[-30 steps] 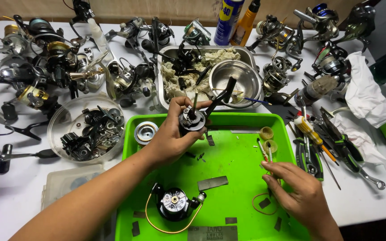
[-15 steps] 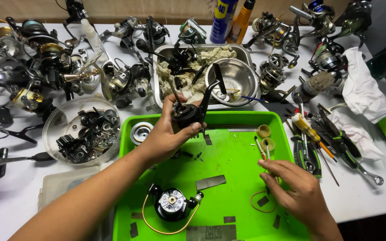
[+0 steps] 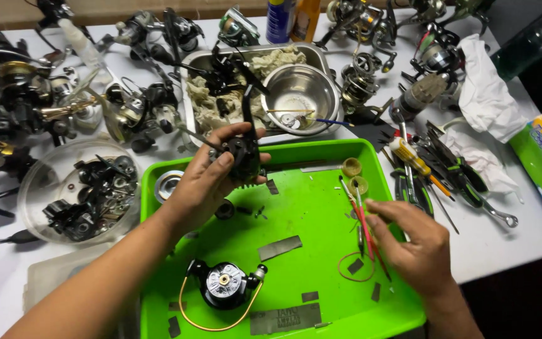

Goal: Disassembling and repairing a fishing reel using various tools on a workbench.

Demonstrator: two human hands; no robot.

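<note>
The left hand (image 3: 211,182) has turned the black reel body (image 3: 241,157) it grips above the green tray (image 3: 308,188), while the right hand (image 3: 412,242), fingers curled, has come down onto the thin red tool (image 3: 365,226) lying there.

We find open room mid green tray (image 3: 321,188) (metal strips aside); reel rotor (image 3: 224,285) blocks its near left corner.

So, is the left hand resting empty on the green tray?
No, the left hand holds a black reel body above the green tray.
</note>
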